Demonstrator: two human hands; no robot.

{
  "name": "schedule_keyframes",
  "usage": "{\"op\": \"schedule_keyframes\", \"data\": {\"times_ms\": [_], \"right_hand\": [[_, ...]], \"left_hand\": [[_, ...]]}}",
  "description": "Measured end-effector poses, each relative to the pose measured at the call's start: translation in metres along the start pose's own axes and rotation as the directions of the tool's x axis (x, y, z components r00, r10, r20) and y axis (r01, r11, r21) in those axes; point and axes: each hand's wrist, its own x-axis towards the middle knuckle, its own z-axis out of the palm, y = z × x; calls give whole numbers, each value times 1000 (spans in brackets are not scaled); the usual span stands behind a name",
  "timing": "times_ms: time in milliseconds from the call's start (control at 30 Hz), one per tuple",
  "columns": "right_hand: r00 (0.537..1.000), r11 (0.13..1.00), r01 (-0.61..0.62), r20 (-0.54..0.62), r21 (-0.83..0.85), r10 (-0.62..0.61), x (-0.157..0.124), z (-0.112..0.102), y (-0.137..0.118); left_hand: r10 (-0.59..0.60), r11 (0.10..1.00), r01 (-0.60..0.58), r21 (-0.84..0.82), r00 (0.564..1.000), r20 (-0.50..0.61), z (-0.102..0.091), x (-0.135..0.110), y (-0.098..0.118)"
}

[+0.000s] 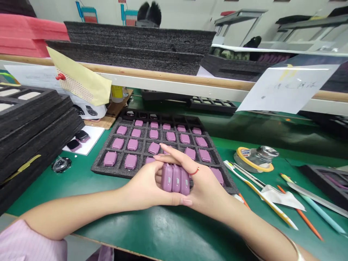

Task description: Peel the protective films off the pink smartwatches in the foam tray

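Between my two hands, just above the front edge of a black foam tray, is a stack of three purple watch cases (175, 178), turned with their button sides toward me. My left hand (148, 183) wraps the stack from the left, its thumb across the lower front. On the right side, my right hand (203, 181) closes round the same stack, with its fingers reaching over the top. The foam tray (98, 166) lies on the green table behind them. Several more purple watch cases (132, 144) sit in its compartments, and my hands hide part of the front row.
Stacked black foam trays (35, 127) stand at the left, near a white pad (94, 136) with two dark-faced watches. At the right are a glass jar (255, 158), a toothbrush (261, 194), tweezers (248, 174) and pens. A shelf edge (174, 81) crosses behind.
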Motion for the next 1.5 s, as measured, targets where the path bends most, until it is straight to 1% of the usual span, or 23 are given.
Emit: {"op": "schedule_keyframes", "data": {"times_ms": [100,200,367,533,633,700,767,900,1000,1067,1133,1167,1300,1367,1500], "right_hand": [[997,990,14,-72,138,-4,7,6,5],[993,981,22,-117,195,1,6,6,6],[989,978,28,-147,205,3,-1,6,6],[990,976,-9,-137,219,40,-2,2,5],[990,975,-29,-125,221,58,-2,1,5],[990,976,-37,-126,217,66,-2,2,6],[989,977,-42,-130,211,70,-2,4,7],[988,977,-43,-133,211,72,-2,6,9],[990,981,-38,-129,190,63,-3,8,10],[991,982,-38,-117,185,61,-4,8,11],[993,979,-44,-102,198,65,-4,8,12],[993,976,-48,-96,211,70,-3,8,12],[991,964,-76,-92,254,102,-2,7,13],[990,962,-78,-94,262,106,-2,7,13],[988,966,-82,-106,243,110,-4,8,12]], "left_hand": [[38,999,-38,-11,999,20,1,-2,6],[33,998,-29,-51,997,75,2,-5,10],[-34,999,35,-8,990,140,-1,-6,2],[-15,998,28,-50,972,233,-10,-2,-5],[23,992,12,-123,960,280,-13,0,-5],[45,985,1,-173,964,263,-12,1,-4],[40,979,8,-203,972,231,-9,3,-4],[26,972,30,-235,973,229,-5,4,-3],[11,981,22,-194,985,170,-4,3,-2],[-33,988,49,-147,994,109,-3,2,-3],[-77,989,86,-124,994,76,-2,1,-4],[-86,988,95,-121,993,77,-1,0,-5],[-41,989,55,-136,993,109,0,0,-12],[-39,990,53,-129,994,107,0,1,-15],[-23,992,38,-119,993,119,0,1,-14]]}}
